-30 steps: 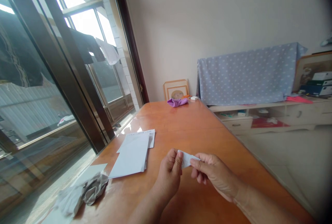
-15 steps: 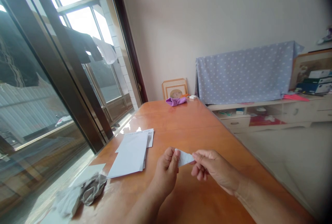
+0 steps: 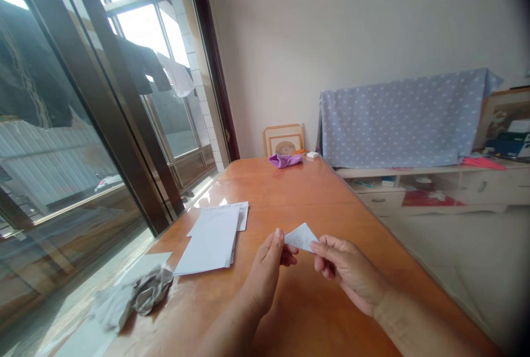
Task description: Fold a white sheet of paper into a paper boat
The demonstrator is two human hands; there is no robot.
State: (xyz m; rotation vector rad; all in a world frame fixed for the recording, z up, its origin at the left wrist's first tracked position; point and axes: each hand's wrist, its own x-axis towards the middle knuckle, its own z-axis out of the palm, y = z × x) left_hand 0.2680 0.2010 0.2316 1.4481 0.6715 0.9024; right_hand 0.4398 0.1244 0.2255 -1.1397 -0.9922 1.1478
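Both my hands hold a small folded white paper [image 3: 301, 237] just above the orange wooden table [image 3: 314, 202]. My left hand [image 3: 267, 274] pinches its left end between thumb and fingers. My right hand [image 3: 350, 274] pinches its right corner with thumb and forefinger. The paper now shows as a small triangle with its point up. A stack of white paper sheets [image 3: 215, 238] lies flat on the table to the left of my hands.
Crumpled grey paper [image 3: 132, 299] lies at the table's near left edge, by a glass sliding door [image 3: 83, 142]. A purple cloth [image 3: 285, 160] and a small white box [image 3: 312, 154] sit at the far end. A cabinet under a dotted blue cover [image 3: 401, 120] stands to the right.
The paper has been turned or refolded between my fingers: it was a narrow strip and now shows as an upright triangle. My hands have moved slightly apart.
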